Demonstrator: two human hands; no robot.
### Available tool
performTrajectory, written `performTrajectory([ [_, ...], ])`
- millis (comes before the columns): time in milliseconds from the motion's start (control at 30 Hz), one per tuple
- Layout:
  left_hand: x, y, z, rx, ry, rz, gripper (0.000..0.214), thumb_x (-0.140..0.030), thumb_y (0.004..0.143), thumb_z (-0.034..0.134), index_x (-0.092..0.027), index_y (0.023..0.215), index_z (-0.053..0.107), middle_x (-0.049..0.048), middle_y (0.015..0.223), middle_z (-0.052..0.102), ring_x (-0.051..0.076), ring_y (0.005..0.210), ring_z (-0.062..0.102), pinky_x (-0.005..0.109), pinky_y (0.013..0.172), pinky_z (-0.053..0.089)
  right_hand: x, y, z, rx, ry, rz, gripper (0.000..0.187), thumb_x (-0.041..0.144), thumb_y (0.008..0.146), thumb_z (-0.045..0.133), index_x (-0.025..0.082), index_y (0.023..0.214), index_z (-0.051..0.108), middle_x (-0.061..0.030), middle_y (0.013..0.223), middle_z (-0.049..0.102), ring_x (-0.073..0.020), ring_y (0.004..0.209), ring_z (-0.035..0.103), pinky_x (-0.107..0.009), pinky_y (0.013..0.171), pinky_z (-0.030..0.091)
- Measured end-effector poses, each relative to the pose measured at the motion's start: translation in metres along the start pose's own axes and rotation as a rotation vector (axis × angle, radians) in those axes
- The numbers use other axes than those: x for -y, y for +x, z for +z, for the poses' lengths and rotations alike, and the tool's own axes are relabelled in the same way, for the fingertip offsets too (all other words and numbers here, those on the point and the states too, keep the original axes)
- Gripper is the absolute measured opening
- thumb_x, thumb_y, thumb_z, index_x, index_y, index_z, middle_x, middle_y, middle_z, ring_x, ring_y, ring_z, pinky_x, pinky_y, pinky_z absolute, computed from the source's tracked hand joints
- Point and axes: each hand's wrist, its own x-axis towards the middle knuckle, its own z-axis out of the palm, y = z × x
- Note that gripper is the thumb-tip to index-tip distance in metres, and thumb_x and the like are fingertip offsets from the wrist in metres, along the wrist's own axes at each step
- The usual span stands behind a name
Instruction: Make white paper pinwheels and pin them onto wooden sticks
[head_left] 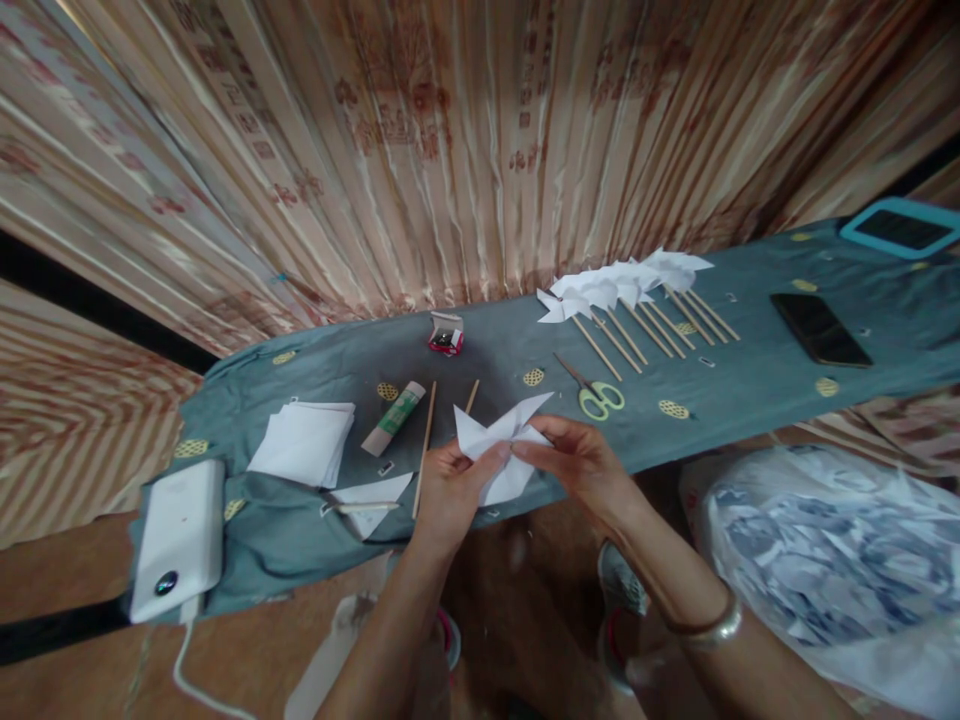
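Both my hands hold a white folded paper shape with pointed flaps, just in front of the near edge of a narrow board covered in teal cloth. My left hand pinches its left side with closed fingers. My right hand grips its right side, fingers curled on the paper. A thin wooden stick lies just left of my left hand, and a second stick shows behind the paper. Green-handled scissors lie past my right hand.
A row of several paper pinwheels on sticks lies at the back right. A glue stick, a stack of white paper squares, a small red box, a white power bank, two phones, and a bag of paper scraps surround them.
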Motion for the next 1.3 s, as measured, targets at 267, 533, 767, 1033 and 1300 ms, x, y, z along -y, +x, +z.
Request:
performTrajectory([
  [267,-0.002,0.001,0.0,-0.004,0.116,0.083,0.033,-0.04,0.048,0.085,-0.014,0.067,0.076,0.0026,0.06,0.07,0.013,0.051,0.059,0.024,0.052,0.047,-0.003,0.004,0.0,-0.07,-0.073,-0.072,0.022,0.039,0.056,0.084,0.021,0.064,0.073,0.002,0.059,0.069,-0.0134,0.055,0.057,-0.027,0.054,0.046],
  [533,0.003,0.004,-0.005,-0.007,0.216,0.14,0.029,-0.04,0.056,0.08,-0.014,0.07,0.077,0.0004,0.06,0.068,0.011,0.05,0.055,0.022,0.049,0.044,-0.008,0.005,0.003,-0.172,-0.071,-0.1,0.022,0.038,0.051,0.086,0.023,0.059,0.072,0.0006,0.059,0.069,-0.0134,0.052,0.056,-0.029,0.054,0.049],
  [767,0.004,0.006,-0.006,-0.011,0.237,0.183,0.024,-0.036,0.058,0.079,-0.016,0.071,0.078,0.0,0.061,0.069,0.011,0.051,0.055,0.022,0.049,0.044,-0.007,0.004,0.004,-0.172,-0.065,-0.102,0.018,0.033,0.051,0.086,0.022,0.061,0.074,0.0008,0.057,0.068,-0.0127,0.051,0.055,-0.026,0.051,0.046],
  [1033,0.002,0.006,-0.001,-0.032,0.142,0.137,0.026,-0.031,0.051,0.083,-0.014,0.07,0.077,0.0019,0.061,0.07,0.011,0.049,0.056,0.022,0.048,0.045,-0.011,0.006,0.001,-0.159,-0.04,-0.092,0.022,0.037,0.053,0.086,0.02,0.062,0.074,0.0006,0.058,0.069,-0.0108,0.051,0.056,-0.023,0.05,0.047],
  [1300,-0.001,0.004,0.001,-0.032,0.101,0.118,0.024,-0.029,0.05,0.082,-0.014,0.068,0.077,0.0014,0.06,0.07,0.011,0.05,0.057,0.022,0.049,0.047,-0.005,0.005,0.002,-0.121,-0.017,-0.032,0.026,0.036,0.049,0.087,0.018,0.063,0.074,-0.0004,0.058,0.07,-0.0107,0.051,0.057,-0.022,0.052,0.049],
])
